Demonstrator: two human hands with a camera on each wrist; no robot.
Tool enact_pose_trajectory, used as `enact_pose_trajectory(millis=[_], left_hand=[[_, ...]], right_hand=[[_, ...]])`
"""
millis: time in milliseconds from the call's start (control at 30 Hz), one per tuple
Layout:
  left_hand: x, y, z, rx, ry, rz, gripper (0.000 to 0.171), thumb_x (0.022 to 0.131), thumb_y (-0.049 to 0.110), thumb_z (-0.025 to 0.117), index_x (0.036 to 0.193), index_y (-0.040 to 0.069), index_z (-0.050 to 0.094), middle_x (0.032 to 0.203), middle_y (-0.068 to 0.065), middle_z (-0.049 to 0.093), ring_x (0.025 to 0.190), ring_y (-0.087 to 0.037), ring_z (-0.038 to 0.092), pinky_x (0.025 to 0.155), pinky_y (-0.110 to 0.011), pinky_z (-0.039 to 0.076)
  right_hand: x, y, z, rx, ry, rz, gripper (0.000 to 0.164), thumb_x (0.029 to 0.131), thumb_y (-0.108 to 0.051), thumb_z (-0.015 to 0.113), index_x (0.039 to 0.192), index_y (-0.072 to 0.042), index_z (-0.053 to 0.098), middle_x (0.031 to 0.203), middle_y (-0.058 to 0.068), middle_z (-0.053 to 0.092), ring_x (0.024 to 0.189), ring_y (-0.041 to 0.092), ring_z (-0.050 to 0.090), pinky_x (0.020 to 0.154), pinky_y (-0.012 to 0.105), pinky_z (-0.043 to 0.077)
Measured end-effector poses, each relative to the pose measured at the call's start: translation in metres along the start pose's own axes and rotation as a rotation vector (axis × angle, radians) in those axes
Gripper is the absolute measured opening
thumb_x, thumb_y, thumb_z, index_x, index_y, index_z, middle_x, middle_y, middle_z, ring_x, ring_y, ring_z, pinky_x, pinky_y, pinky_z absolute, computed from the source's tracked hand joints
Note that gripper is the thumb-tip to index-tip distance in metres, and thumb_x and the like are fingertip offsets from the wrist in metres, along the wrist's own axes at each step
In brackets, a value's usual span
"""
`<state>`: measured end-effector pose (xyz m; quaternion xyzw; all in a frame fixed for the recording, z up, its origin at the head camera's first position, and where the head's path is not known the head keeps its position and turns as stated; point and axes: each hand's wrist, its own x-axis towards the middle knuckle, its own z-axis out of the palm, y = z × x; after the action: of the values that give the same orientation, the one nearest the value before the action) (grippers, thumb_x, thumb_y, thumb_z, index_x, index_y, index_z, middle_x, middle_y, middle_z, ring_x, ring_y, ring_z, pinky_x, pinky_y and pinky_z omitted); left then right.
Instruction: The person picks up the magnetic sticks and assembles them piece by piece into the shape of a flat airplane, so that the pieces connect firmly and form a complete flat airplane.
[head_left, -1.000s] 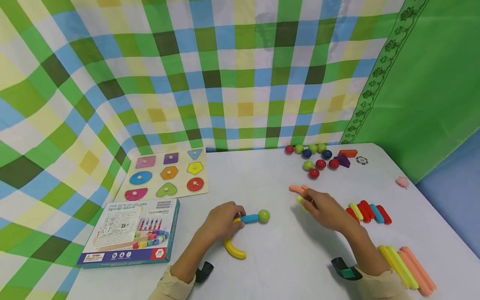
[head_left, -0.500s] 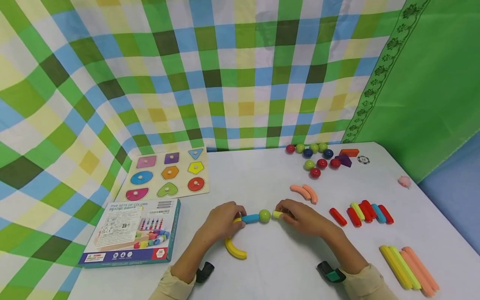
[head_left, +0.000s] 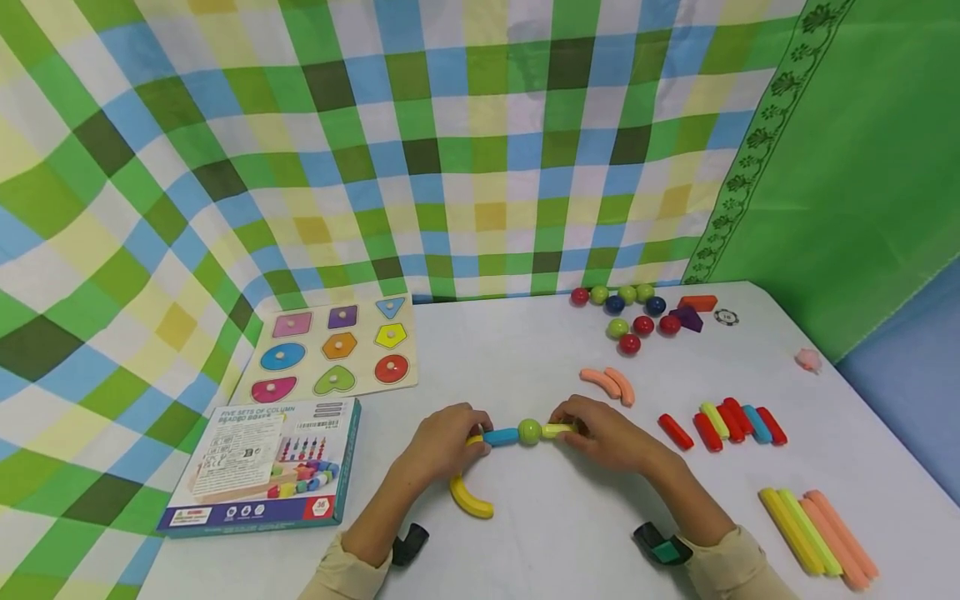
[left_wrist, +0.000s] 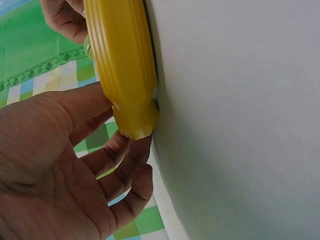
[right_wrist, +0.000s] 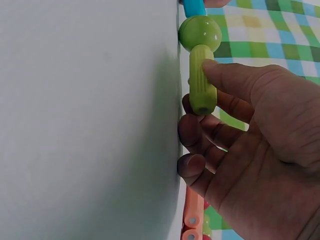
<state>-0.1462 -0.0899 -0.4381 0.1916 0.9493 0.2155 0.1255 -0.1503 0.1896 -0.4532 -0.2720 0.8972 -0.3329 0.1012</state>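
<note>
My left hand [head_left: 444, 440] pinches a yellow piece [head_left: 475, 440] joined to a short blue magnetic stick [head_left: 501, 437]; its fingers hide much of the yellow piece. At the blue stick's other end sits a green ball [head_left: 529, 432]. With thumb and fingers, my right hand [head_left: 603, 435] grips a short yellow-green ribbed stick [right_wrist: 202, 82], whose tip meets the green ball [right_wrist: 200, 33]. The pieces form a nearly straight row low over the white table. A curved yellow stick [head_left: 471, 502] lies just below my left hand and partly covers its fingertips in the left wrist view.
Two curved orange sticks [head_left: 609, 385] lie beyond my right hand, with several coloured balls [head_left: 628, 343] behind. Short sticks [head_left: 733, 422] and long sticks [head_left: 817, 537] lie at right. A boxed bead set [head_left: 262, 467] and a shape puzzle board [head_left: 330, 350] stand left.
My right hand has carried the yellow-green stick left from beside the curved orange sticks and brought it against the green ball. My left hand has stayed in place.
</note>
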Motion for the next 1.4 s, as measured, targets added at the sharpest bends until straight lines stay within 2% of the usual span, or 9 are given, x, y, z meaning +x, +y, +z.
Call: enact_pose_trajectory(millis=[200, 500, 933, 1400], left_hand=[[0.0, -0.0012, 0.001, -0.003, 0.0, 0.001, 0.02, 0.083, 0.027, 0.074, 0.101, 0.022, 0.068, 0.082, 0.007, 0.054, 0.074, -0.011, 0.05, 0.067, -0.025, 0.044], [-0.0001, -0.0036, 0.0016, 0.0, 0.003, 0.003, 0.02, 0.083, 0.029, 0.074, 0.1, 0.023, 0.068, 0.082, 0.009, 0.055, 0.075, -0.01, 0.05, 0.068, -0.026, 0.045], [-0.0028, -0.0049, 0.0008, -0.007, 0.026, 0.014, 0.021, 0.081, 0.026, 0.077, 0.099, 0.022, 0.067, 0.081, 0.008, 0.054, 0.075, -0.01, 0.05, 0.068, -0.026, 0.044], [-0.0017, -0.0021, -0.0013, -0.019, 0.014, 0.024, 0.018, 0.08, 0.024, 0.077, 0.095, 0.02, 0.068, 0.08, 0.007, 0.055, 0.073, -0.011, 0.049, 0.066, -0.026, 0.043]], right_hand=[[-0.0011, -0.001, -0.0032, 0.005, -0.008, 0.036, 0.023, 0.087, -0.017, 0.07, 0.109, -0.02, 0.062, 0.093, -0.01, 0.056, 0.082, 0.01, 0.052, 0.075, 0.025, 0.047], [0.0003, 0.0016, -0.0025, -0.043, -0.003, 0.024, 0.023, 0.085, -0.02, 0.072, 0.106, -0.025, 0.066, 0.09, -0.012, 0.055, 0.079, 0.01, 0.051, 0.071, 0.024, 0.046], [-0.0035, -0.0046, -0.0023, -0.019, -0.073, 0.038, 0.023, 0.083, -0.025, 0.074, 0.104, -0.024, 0.065, 0.092, -0.012, 0.059, 0.084, 0.011, 0.055, 0.076, 0.026, 0.048], [-0.0051, -0.0005, -0.0026, -0.029, -0.023, 0.044, 0.023, 0.083, -0.022, 0.074, 0.104, -0.022, 0.065, 0.088, -0.009, 0.057, 0.08, 0.013, 0.053, 0.07, 0.025, 0.047]])
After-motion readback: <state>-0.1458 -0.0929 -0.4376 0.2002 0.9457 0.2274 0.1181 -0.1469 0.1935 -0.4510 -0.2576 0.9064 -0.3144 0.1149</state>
